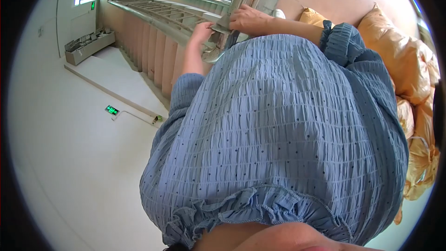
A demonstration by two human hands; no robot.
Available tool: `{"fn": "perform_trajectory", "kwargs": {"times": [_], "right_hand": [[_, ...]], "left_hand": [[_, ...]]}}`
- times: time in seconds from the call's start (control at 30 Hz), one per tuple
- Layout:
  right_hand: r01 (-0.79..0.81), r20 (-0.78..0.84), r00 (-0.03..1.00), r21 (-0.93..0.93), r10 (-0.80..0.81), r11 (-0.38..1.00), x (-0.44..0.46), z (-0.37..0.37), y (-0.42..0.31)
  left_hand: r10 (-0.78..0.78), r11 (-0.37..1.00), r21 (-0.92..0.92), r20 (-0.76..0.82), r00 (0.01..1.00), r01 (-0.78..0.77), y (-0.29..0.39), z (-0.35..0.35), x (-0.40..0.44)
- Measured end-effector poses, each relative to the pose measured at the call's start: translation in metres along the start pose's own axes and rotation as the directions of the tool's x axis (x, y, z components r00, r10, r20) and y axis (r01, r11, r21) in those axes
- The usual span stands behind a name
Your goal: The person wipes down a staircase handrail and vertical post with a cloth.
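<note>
The largest thing around you is the white wall [69, 167], which fills the lower left of the view. Next comes your blue blouse [274, 135], which covers the middle. To your right lie several full yellow bags [395, 56]; they are apart from your hands, so I cannot say whether they belong to this work. Ahead of you are the stairs [155, 62], with the metal railing [153, 16] along them, and farther to the left a long box [93, 50] with small objects inside.

Your right hand [248, 21] is bent at the railing's near end, its fingers at the edge of a flat grey piece [224, 24]; whether they grasp it, I cannot tell. Your left hand [203, 32] seems to pinch the opposite edge between thumb and fingers. The piece is thus between your two hands, just beside the railing.

As for progress, I judge that the handling is under way and not finished, because both hands are at the piece. Which part is done does not show. Releasing the piece is, in my judgement, left to do.
</note>
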State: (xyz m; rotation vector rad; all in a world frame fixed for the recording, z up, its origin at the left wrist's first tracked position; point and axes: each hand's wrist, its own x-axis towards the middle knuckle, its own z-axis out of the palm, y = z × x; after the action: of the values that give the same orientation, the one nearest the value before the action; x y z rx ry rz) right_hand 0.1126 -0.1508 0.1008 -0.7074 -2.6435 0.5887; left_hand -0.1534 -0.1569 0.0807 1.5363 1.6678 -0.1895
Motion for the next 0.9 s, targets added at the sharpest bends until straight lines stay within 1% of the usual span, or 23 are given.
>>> {"fn": "perform_trajectory", "kwargs": {"times": [0.03, 0.07, 0.1, 0.13, 0.17, 0.2, 0.23, 0.3, 0.33, 0.37, 0.4, 0.43, 0.47, 0.5, 0.53, 0.57, 0.6, 0.67, 0.7, 0.73, 0.77, 0.8, 0.9], "right_hand": [[0.028, -0.012, 1.000, -0.016, -0.028, 0.999, 0.001, 0.000, 0.003], [0.028, -0.009, 1.000, -0.018, -0.028, 0.999, 0.003, -0.003, 0.012], [-0.080, -0.068, 0.995, -0.020, 0.078, 0.997, 0.008, -0.008, 0.023], [-0.185, -0.125, 0.975, -0.015, 0.181, 0.983, 0.010, -0.015, 0.031], [-0.180, -0.120, 0.977, -0.013, 0.177, 0.984, 0.011, -0.029, 0.039], [-0.317, -0.144, 0.940, -0.031, 0.309, 0.948, 0.011, -0.047, 0.047], [-0.451, -0.173, 0.882, -0.045, 0.437, 0.892, 0.012, -0.055, 0.051], [-0.424, -0.244, 0.885, -0.070, 0.397, 0.903, 0.013, -0.049, 0.057], [-0.398, -0.308, 0.884, -0.097, 0.353, 0.912, 0.012, -0.042, 0.061], [-0.383, -0.240, 0.895, 0.023, 0.377, 0.924, 0.013, -0.026, 0.060], [-0.387, -0.090, 0.916, 0.064, 0.391, 0.920, 0.015, -0.025, 0.049], [-0.258, -0.119, 0.958, 0.051, 0.262, 0.965, 0.017, -0.001, 0.043], [-0.125, -0.146, 0.981, 0.037, 0.129, 0.991, 0.017, 0.022, 0.037], [-0.134, -0.151, 0.979, 0.038, 0.138, 0.990, 0.018, 0.019, 0.029], [-0.105, -0.038, 0.994, 0.016, 0.105, 0.994, 0.017, 0.009, 0.014], [-0.073, 0.076, 0.995, 0.001, 0.072, 0.997, 0.018, 0.000, 0.005], [-0.079, 0.073, 0.994, 0.005, 0.079, 0.997, 0.020, -0.006, 0.008], [-0.195, 0.003, 0.981, 0.054, 0.195, 0.979, 0.023, -0.020, 0.021], [-0.219, -0.088, 0.970, 0.098, 0.228, 0.971, 0.023, -0.023, 0.031], [-0.221, -0.081, 0.970, 0.099, 0.229, 0.970, 0.025, -0.029, 0.041], [-0.287, -0.177, 0.935, 0.129, 0.307, 0.949, 0.028, -0.036, 0.053], [-0.350, -0.269, 0.883, 0.168, 0.384, 0.922, 0.031, -0.043, 0.059], [-0.445, -0.204, 0.860, 0.145, 0.467, 0.883, 0.035, -0.068, 0.068]], "left_hand": [[-0.001, 1.000, 0.001, 0.004, 1.000, 0.001, -0.013, 0.005, 0.013], [0.071, 0.996, -0.045, -0.005, 0.997, -0.071, -0.020, 0.009, 0.035], [0.140, 0.986, -0.093, -0.017, 0.990, -0.141, -0.026, 0.013, 0.049], [0.137, 0.985, -0.100, -0.017, 0.990, -0.138, -0.010, 0.011, 0.051], [0.067, 0.961, -0.263, -0.090, 0.994, -0.088, 0.028, 0.002, 0.051], [-0.014, 0.907, -0.419, -0.149, 0.989, -0.050, 0.053, -0.001, 0.051], [-0.016, 0.908, -0.417, -0.149, 0.989, -0.049, 0.060, 0.002, 0.054], [-0.075, 0.640, -0.767, -0.009, 0.997, 0.041, 0.073, 0.003, 0.064], [-0.066, 0.645, -0.763, -0.008, 0.998, 0.036, 0.066, 0.005, 0.068], [-0.086, 0.652, -0.754, 0.027, 0.996, 0.077, 0.053, 0.006, 0.067], [-0.108, 0.659, -0.743, 0.064, 0.992, 0.119, 0.037, 0.006, 0.068], [-0.165, 0.631, -0.749, 0.125, 0.978, 0.202, 0.026, 0.005, 0.064], [-0.160, 0.638, -0.743, 0.129, 0.979, 0.203, 0.031, 0.004, 0.052], [-0.204, 0.637, -0.716, 0.201, 0.958, 0.285, 0.033, 0.003, 0.037], [-0.248, 0.631, -0.684, 0.269, 0.931, 0.366, 0.035, 0.002, 0.030], [-0.164, 0.569, -0.745, 0.311, 0.936, 0.347, -0.017, 0.026, 0.066], [-0.165, 0.574, -0.740, 0.315, 0.935, 0.351, -0.007, 0.023, 0.065], [-0.258, 0.693, -0.604, 0.303, 0.918, 0.394, 0.024, 0.018, 0.067], [-0.287, 0.724, -0.555, 0.297, 0.910, 0.410, 0.031, 0.020, 0.073], [-0.147, 0.678, -0.656, 0.320, 0.936, 0.331, 0.033, 0.025, 0.092], [-0.004, 0.610, -0.749, 0.322, 0.947, 0.257, 0.031, 0.031, 0.104], [-0.006, 0.609, -0.749, 0.326, 0.945, 0.262, 0.038, 0.031, 0.107], [-0.017, 0.438, -0.861, 0.279, 0.960, 0.258, 0.081, 0.022, 0.116]]}}
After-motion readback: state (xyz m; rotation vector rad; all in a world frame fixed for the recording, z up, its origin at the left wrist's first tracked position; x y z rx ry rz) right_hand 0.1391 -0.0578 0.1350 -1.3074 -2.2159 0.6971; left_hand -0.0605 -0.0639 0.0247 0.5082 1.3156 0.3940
